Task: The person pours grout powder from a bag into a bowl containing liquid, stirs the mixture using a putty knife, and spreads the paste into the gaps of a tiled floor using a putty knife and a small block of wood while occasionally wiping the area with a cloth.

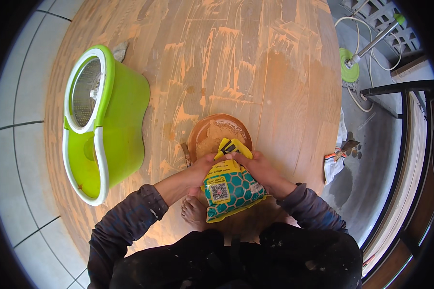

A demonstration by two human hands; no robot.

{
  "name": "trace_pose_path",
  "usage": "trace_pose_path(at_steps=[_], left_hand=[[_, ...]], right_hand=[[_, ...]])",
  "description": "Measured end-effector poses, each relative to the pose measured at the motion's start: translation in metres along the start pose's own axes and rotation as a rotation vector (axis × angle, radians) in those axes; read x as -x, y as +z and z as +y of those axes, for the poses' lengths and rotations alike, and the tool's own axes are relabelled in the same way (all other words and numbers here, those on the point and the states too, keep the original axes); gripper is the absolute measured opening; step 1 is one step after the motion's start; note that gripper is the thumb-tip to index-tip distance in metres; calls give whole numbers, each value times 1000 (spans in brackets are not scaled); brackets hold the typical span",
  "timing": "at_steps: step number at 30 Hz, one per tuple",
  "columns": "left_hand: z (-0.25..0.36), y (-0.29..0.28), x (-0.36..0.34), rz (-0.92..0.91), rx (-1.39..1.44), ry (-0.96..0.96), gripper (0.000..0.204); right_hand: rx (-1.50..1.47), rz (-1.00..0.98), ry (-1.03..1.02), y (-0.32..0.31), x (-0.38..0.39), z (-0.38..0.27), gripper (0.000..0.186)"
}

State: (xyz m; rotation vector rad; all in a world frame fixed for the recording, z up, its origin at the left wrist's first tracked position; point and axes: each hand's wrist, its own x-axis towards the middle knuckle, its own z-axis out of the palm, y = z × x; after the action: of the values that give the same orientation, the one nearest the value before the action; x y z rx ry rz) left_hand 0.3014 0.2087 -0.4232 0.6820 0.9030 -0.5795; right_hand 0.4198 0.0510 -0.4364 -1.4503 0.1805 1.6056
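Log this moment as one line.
left hand: holds packet | right hand: holds packet top | below: brown bowl | nearby: green mop bucket

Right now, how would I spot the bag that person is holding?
Start at the big wooden floor panel, then find the brown bowl near its lower edge. Just below it, both hands, left and right, pinch the bag: yellow, with a teal honeycomb pattern.

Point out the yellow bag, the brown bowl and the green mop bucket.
yellow bag (pixel 230 188): head view, on its blue honeycomb front.
brown bowl (pixel 212 135): head view, on its inside, above the hands.
green mop bucket (pixel 125 115): head view, on its outer green wall.
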Motion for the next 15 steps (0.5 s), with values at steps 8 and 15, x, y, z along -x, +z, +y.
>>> trace_pose_path(at_steps=[8,15], left_hand=[[11,-24,9,34,64,93,39],[24,-34,42,30,100,-17,53]], right_hand=[[-6,-131,-6,15,-23,-29,36],[58,-336,-46,27,-15,-52,46]])
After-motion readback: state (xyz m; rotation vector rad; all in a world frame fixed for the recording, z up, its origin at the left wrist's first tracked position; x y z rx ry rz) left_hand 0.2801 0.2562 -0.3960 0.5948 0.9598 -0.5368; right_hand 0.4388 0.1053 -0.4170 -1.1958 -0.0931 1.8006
